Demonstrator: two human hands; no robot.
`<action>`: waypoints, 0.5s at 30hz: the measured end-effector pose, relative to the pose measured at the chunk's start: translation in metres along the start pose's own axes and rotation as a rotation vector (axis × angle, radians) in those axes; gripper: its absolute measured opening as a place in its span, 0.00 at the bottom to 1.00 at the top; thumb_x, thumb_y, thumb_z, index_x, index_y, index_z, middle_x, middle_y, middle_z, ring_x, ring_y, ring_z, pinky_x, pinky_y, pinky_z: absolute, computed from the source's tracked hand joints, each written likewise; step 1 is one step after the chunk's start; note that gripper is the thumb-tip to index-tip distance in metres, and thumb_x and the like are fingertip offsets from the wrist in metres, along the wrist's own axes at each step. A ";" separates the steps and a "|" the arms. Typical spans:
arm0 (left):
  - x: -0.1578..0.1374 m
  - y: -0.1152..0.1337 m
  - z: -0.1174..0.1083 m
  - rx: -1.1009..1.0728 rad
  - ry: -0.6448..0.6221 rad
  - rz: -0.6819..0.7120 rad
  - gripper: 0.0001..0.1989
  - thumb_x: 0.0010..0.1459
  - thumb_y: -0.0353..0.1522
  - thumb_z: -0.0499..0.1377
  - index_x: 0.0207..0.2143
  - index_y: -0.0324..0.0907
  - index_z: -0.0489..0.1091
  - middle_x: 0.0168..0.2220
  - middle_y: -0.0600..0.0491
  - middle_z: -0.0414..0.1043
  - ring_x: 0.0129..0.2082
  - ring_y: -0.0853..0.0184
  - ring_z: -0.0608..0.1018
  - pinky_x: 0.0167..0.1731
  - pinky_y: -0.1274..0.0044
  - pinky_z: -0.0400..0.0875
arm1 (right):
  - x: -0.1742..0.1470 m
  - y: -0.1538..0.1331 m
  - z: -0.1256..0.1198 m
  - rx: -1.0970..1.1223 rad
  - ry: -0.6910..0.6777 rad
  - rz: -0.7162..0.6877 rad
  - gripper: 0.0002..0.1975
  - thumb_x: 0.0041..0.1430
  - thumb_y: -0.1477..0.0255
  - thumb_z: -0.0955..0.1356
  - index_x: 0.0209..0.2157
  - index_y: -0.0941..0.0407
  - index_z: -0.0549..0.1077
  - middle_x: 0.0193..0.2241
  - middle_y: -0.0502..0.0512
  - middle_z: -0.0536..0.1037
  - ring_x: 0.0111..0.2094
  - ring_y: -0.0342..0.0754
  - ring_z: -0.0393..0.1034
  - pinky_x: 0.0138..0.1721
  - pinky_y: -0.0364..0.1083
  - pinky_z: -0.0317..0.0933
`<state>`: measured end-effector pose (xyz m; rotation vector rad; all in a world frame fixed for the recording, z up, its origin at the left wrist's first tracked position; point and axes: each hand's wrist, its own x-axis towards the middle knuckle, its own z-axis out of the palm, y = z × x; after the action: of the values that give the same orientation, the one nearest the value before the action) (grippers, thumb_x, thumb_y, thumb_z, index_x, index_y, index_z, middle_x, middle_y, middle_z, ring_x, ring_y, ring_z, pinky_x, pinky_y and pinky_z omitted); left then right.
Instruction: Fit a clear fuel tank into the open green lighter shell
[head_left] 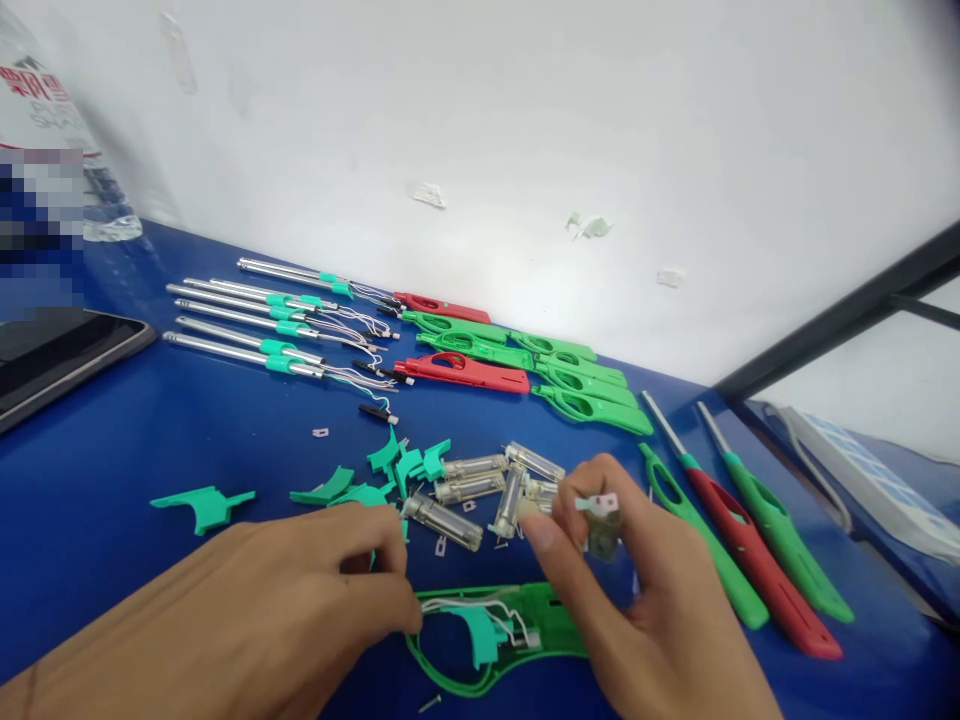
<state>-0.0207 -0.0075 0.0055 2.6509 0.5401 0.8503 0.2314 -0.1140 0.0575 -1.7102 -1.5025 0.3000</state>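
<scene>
A green lighter casing half (551,632) lies hollow side up on the blue table in front of me. Inside it sit a teal trigger (484,635) and thin white wires (480,603). My left hand (322,590) is closed at the casing's left end, its fingertips against the rim where the wires run in; the far fingers are hidden. Above the casing's right end, my right hand (649,590) curls around a clear fuel tank (604,537) with a small pale clip (600,503) at its top. More fuel tanks (442,522) lie just beyond my hands.
Loose teal triggers (202,505) are scattered left of the tanks. Metal tubes with wires (240,348) lie in rows behind, beside red casing halves (465,372) and green ones (592,408). Lighters with tubes (780,530) lie right; a phone (75,355) and bottle (112,195) left.
</scene>
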 end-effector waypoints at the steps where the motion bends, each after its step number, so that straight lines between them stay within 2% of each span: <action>1: 0.002 0.001 -0.002 0.021 -0.025 0.031 0.12 0.74 0.31 0.59 0.44 0.57 0.82 0.37 0.63 0.79 0.22 0.75 0.76 0.25 0.82 0.70 | -0.001 0.000 -0.003 -0.029 0.008 0.002 0.18 0.88 0.64 0.71 0.38 0.45 0.65 0.28 0.40 0.71 0.26 0.45 0.70 0.20 0.42 0.58; 3: 0.003 0.004 -0.003 0.071 -0.018 0.071 0.09 0.70 0.32 0.64 0.46 0.57 0.81 0.38 0.63 0.80 0.24 0.74 0.78 0.24 0.80 0.68 | -0.001 0.006 -0.013 -0.106 -0.030 -0.032 0.18 0.86 0.61 0.73 0.37 0.44 0.69 0.25 0.40 0.68 0.23 0.45 0.66 0.21 0.42 0.61; 5: 0.004 0.007 0.002 0.105 0.018 0.038 0.08 0.72 0.33 0.67 0.48 0.57 0.83 0.38 0.61 0.82 0.28 0.70 0.80 0.26 0.78 0.70 | 0.000 0.015 -0.023 -0.160 -0.137 -0.068 0.12 0.83 0.60 0.76 0.41 0.43 0.77 0.23 0.39 0.66 0.20 0.45 0.65 0.20 0.42 0.62; 7: 0.008 0.011 0.010 0.127 0.055 -0.018 0.07 0.74 0.39 0.69 0.52 0.57 0.86 0.39 0.57 0.84 0.35 0.63 0.83 0.34 0.77 0.76 | 0.001 0.024 -0.030 -0.173 -0.265 -0.084 0.02 0.81 0.62 0.78 0.48 0.41 0.85 0.23 0.38 0.75 0.19 0.45 0.70 0.21 0.42 0.66; 9: 0.017 0.014 0.016 0.150 0.083 -0.043 0.12 0.74 0.46 0.72 0.55 0.57 0.87 0.41 0.53 0.85 0.43 0.56 0.85 0.45 0.73 0.82 | 0.002 0.031 -0.034 -0.189 -0.358 -0.111 0.08 0.79 0.67 0.79 0.53 0.38 0.88 0.32 0.39 0.90 0.25 0.46 0.84 0.29 0.41 0.76; 11: 0.028 0.017 0.021 0.165 0.100 -0.035 0.14 0.75 0.49 0.72 0.57 0.57 0.88 0.43 0.51 0.85 0.48 0.53 0.85 0.52 0.69 0.85 | 0.004 0.035 -0.033 -0.215 -0.424 -0.145 0.11 0.77 0.71 0.79 0.52 0.37 0.90 0.43 0.41 0.96 0.36 0.51 0.93 0.38 0.43 0.82; 13: 0.035 0.020 0.025 0.174 0.105 -0.020 0.14 0.75 0.49 0.72 0.57 0.57 0.88 0.45 0.50 0.86 0.51 0.52 0.85 0.55 0.68 0.85 | 0.006 0.036 -0.032 -0.231 -0.489 -0.164 0.12 0.78 0.74 0.77 0.47 0.39 0.90 0.42 0.44 0.96 0.40 0.54 0.95 0.40 0.45 0.83; 15: 0.037 0.022 0.030 0.179 0.107 -0.005 0.13 0.75 0.47 0.72 0.57 0.56 0.87 0.46 0.50 0.86 0.52 0.52 0.84 0.57 0.67 0.85 | 0.009 0.036 -0.031 -0.223 -0.537 -0.169 0.13 0.79 0.76 0.75 0.45 0.41 0.90 0.39 0.44 0.95 0.37 0.53 0.94 0.38 0.46 0.82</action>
<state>0.0310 -0.0154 0.0091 2.7746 0.6784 0.9890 0.2797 -0.1172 0.0543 -1.7411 -2.1250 0.5502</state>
